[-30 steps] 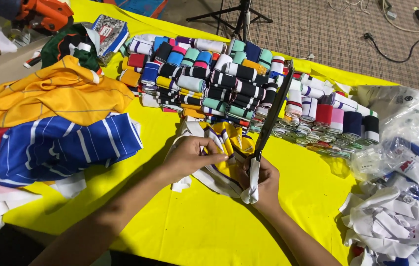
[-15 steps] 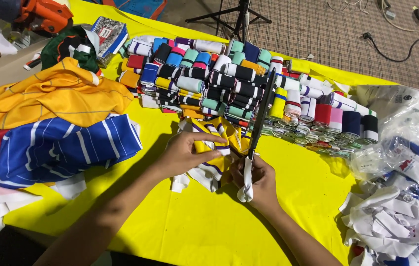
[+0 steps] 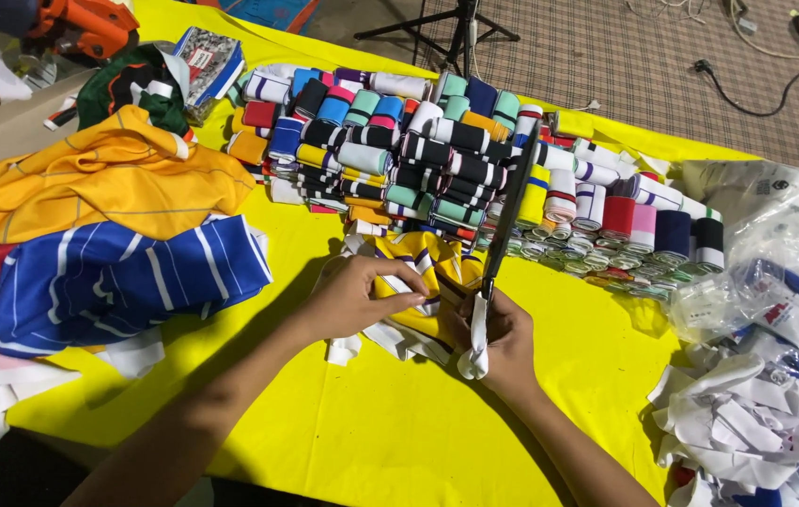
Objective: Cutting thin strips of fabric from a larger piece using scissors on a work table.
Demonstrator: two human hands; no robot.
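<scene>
Scissors (image 3: 509, 211), long and dark with white cloth wound round the handle, stand nearly upright in the right hand (image 3: 498, 333), which is closed around that handle; the blades point away over the rolls. Just left of them lies a yellow collar piece (image 3: 418, 268) with white and dark stripes, in the middle of the yellow desk (image 3: 390, 432). The left hand (image 3: 362, 296) rests on this piece, fingers curled and pinching its striped edge close to the scissors' handle. Beyond the hands a dense bank of rolled knit trims (image 3: 437, 160) in many colours covers the desk. To the left sit a blue striped shirt (image 3: 127, 277) and an orange-yellow garment (image 3: 108, 183) above it. On the right lie clear plastic bags (image 3: 775, 253) and a heap of white scraps (image 3: 747, 427).
</scene>
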